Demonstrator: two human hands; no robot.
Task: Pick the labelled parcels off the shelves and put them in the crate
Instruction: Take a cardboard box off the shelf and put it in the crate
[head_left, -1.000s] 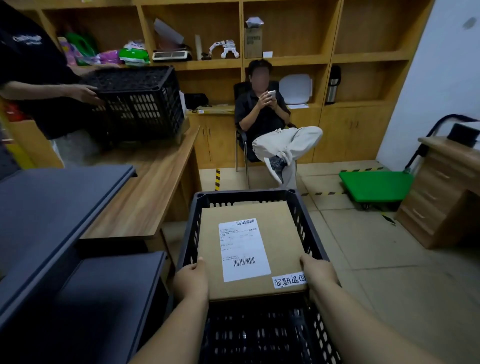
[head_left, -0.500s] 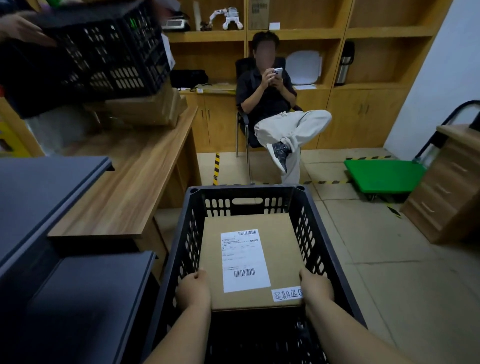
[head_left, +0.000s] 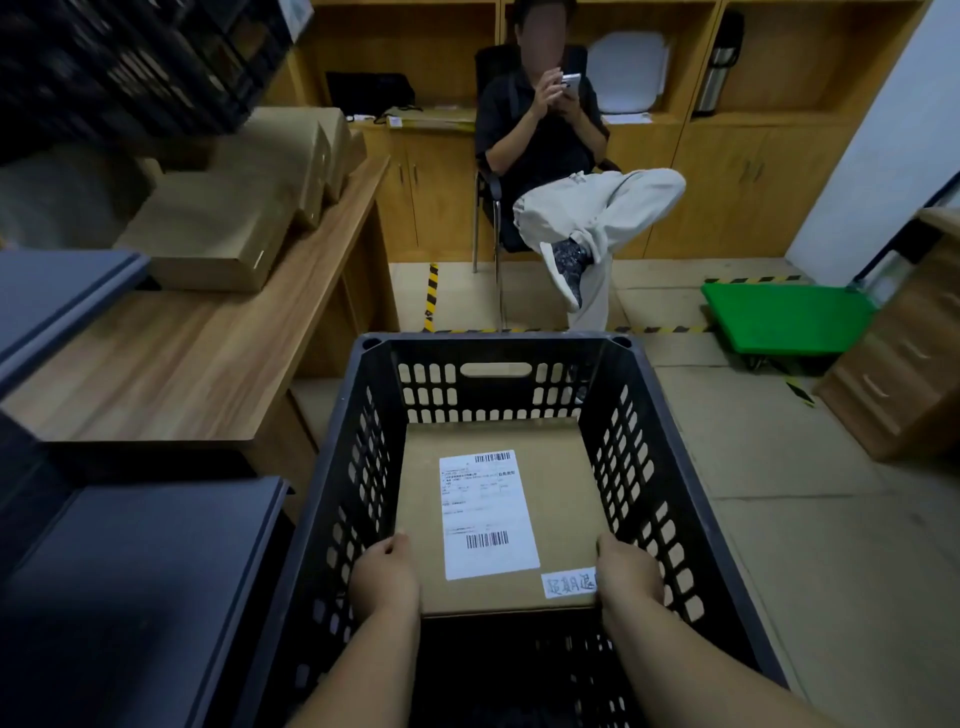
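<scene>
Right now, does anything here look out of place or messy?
Mostly tidy. The labelled parcel sits squarely in the black crate, held by the left hand and right hand. Only the cardboard boxes on the wooden desk lie jumbled, some leaning on others.

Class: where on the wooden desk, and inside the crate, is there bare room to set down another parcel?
Desk: bare from the cardboard boxes to its near edge; crowded at the back. Crate: the parcel, held by left hand and right hand, leaves only thin side gaps.
</scene>
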